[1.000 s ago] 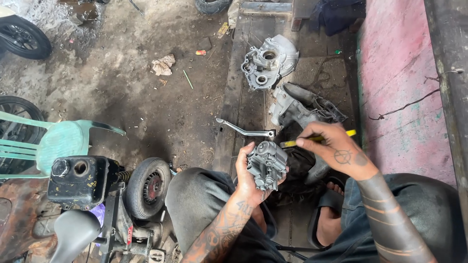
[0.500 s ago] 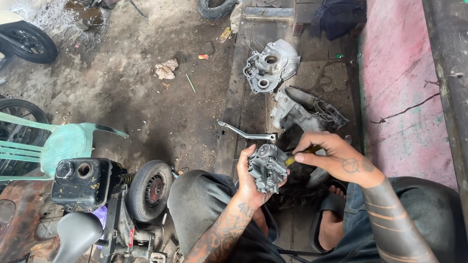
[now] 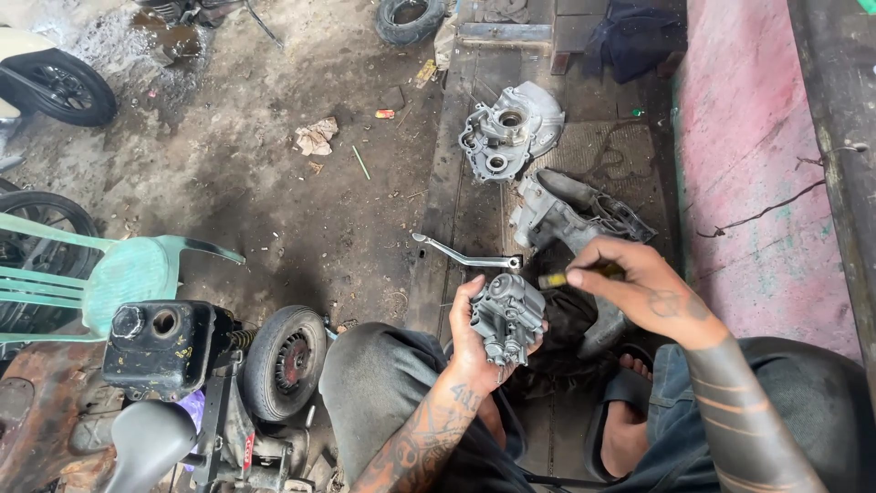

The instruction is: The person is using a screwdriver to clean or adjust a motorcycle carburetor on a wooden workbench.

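My left hand (image 3: 474,333) stays clamped around the grey carburetor (image 3: 507,318), low in the centre of the frame above my knee. My right hand (image 3: 643,288), fingers pinched on a yellow-handled screwdriver (image 3: 566,277), has swung in from the right, so its tip now meets the carburetor's upper edge. I judge a screw is being worked; the bent lever (image 3: 465,258) lies untouched just above.

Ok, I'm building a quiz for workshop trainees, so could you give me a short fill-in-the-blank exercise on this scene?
1. The left hand holds a grey metal ____ part.
2. The right hand grips a tool with a ____ handle.
3. The silver lever lies on the floor beyond the ____ hand.
4. The plastic chair at the left is ____.

Missing words: engine; yellow; left; green
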